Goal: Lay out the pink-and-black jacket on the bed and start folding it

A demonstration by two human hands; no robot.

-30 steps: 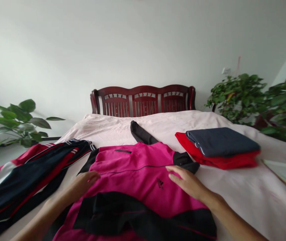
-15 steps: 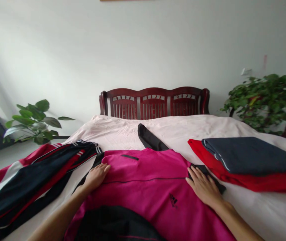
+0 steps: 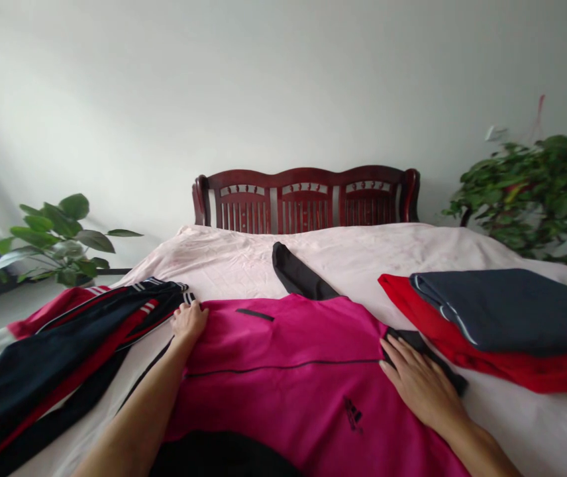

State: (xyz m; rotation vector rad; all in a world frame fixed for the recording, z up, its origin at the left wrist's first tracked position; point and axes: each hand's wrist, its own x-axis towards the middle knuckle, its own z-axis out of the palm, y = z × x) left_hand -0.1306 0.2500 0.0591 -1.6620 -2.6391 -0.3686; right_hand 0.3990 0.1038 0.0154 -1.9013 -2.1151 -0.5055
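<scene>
A magenta jacket (image 3: pixel 283 404) with black sleeves lies spread on the bed in front of me. One black sleeve (image 3: pixel 301 275) sticks out beyond its far edge. My left hand (image 3: pixel 190 321) is at the far left corner of the jacket, its fingers bunched on the cloth there. On the right side, my right hand (image 3: pixel 415 377) rests flat with fingers stretched out, across the jacket's edge and partly over a black part beneath. A dark logo shows near that hand. The near end of the jacket runs out of view.
Dark striped track clothes (image 3: pixel 65 344) lie at the left, close to my left arm. A folded navy garment (image 3: pixel 512 308) sits on a folded red one (image 3: pixel 552 371) at the right. Beyond the pale bedsheet (image 3: pixel 234 262) stands a wooden headboard (image 3: pixel 306 199). Plants (image 3: pixel 59 232) flank the bed.
My left hand has moved away from me and slightly left to the jacket's corner, its fingers now bunched. My right hand has shifted slightly right and toward me, still flat.
</scene>
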